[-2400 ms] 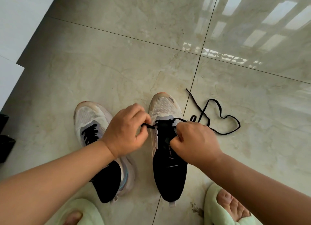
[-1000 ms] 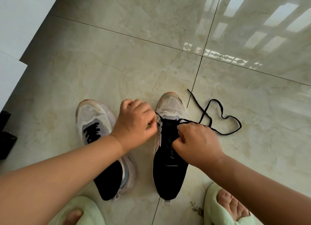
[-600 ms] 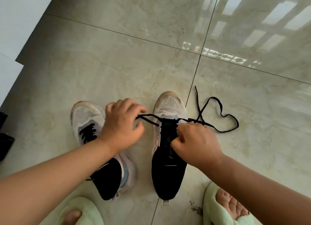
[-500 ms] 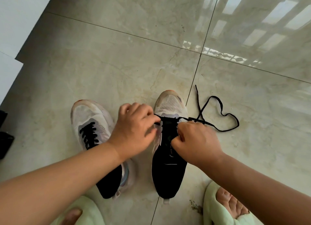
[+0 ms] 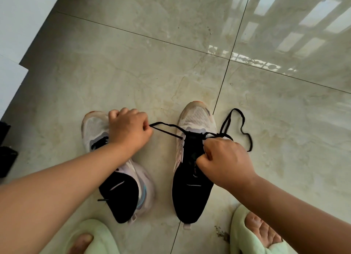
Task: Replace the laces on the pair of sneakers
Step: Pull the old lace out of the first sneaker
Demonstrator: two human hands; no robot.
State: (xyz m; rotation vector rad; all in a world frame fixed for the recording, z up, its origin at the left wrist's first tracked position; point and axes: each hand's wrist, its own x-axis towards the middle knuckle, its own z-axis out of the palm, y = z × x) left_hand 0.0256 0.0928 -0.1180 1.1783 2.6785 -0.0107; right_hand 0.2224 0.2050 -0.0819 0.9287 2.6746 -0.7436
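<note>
Against the frame of half a second ago, we see our left hand [image 5: 129,132] has drawn away from the right sneaker [image 5: 193,166], leftward, until it sits over the toe of the left sneaker [image 5: 117,177] at centre left of the frame. Its fingers are curled tight, pinching one end of the black lace [image 5: 167,129], and a doubled run of lace that was hidden under the hand before now stretches across the bare floor [image 5: 152,67] between the two shoes. The shoes themselves have not shifted.

The left sneaker, with a pale mesh toe and a black heel part, already carries black lacing on its upper, partly hidden under our wrist; a short lace tip shows beside its heel. It holds nothing inside that we can see. The right sneaker stands just right of centre, toe pointing to the top of the frame, and the lace enters its lowest eyelets near the toe. Small pale writing runs along its black tongue, too blurred for us to read; a thin pale swoosh-like stroke marks each heel part.

Our right hand [image 5: 224,162] grips the right sneaker's tongue area, fingers curled round the other lace run. The loose remainder of the lace loops on the floor to the right, as before.

Pale green slippers [image 5: 245,233] sit at the bottom edge.
</note>
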